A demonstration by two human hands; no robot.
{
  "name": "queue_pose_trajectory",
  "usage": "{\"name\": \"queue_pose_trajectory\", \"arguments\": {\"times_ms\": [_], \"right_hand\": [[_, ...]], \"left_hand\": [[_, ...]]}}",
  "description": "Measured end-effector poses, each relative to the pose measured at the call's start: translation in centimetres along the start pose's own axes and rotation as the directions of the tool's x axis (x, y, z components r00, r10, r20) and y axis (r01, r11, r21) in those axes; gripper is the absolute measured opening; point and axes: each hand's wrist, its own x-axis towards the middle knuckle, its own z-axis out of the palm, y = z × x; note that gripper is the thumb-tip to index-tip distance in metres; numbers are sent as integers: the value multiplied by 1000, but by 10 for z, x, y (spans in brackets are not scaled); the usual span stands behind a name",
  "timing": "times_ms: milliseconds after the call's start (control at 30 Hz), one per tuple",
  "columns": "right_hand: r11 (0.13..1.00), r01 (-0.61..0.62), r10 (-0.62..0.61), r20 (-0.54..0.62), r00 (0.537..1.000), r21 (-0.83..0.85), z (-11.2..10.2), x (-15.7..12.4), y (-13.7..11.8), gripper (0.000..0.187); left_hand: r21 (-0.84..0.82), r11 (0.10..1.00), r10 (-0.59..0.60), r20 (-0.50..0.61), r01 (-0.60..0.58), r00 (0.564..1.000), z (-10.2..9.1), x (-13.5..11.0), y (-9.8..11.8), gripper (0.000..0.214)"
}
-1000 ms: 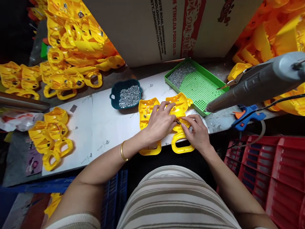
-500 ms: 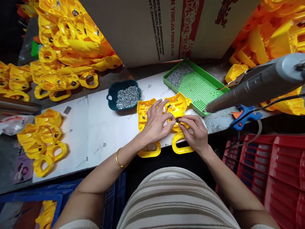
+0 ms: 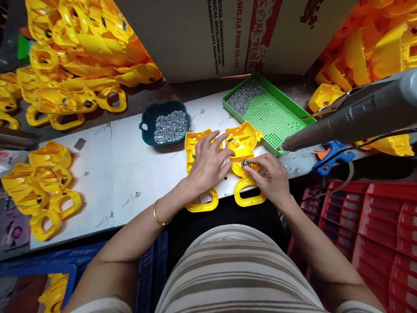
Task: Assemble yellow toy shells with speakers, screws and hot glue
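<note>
Two open yellow plastic shell halves with loop handles lie side by side before me; I see the left half [image 3: 191,150] and the right half [image 3: 243,139]. Over the left one my left hand [image 3: 210,161] rests with fingers spread, thumb and index finger apart. Thin wires run between the halves, partly covered by that hand. My right hand [image 3: 272,176] pinches a small round black part [image 3: 245,164] with a shiny centre, at the lower portion of the right half. Whether the part is seated in the shell, I cannot tell.
A dark green bin [image 3: 146,128] and a green perforated tray [image 3: 276,108] hold small metal screws. A grey tool arm [image 3: 342,111] reaches in from the right, above a blue glue gun [image 3: 335,156]. More yellow shells [image 3: 54,174] lie left. A large carton [image 3: 182,39] stands behind.
My left thumb and index finger have drawn back from the round part and opened. The right hand keeps its pinch, and the part's shiny face now shows. The view has shifted slightly.
</note>
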Motion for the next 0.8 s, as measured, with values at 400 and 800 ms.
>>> {"name": "queue_pose_trajectory", "arguments": {"times_ms": [400, 800], "right_hand": [[963, 34, -9, 94, 996, -268, 6, 3, -2, 22], [938, 71, -30, 124, 992, -339, 6, 7, -3, 17]], "left_hand": [[-7, 999, -40, 30, 40, 999, 15, -10, 19, 38], [33, 998, -54, 24, 54, 998, 16, -7, 25, 27]]}}
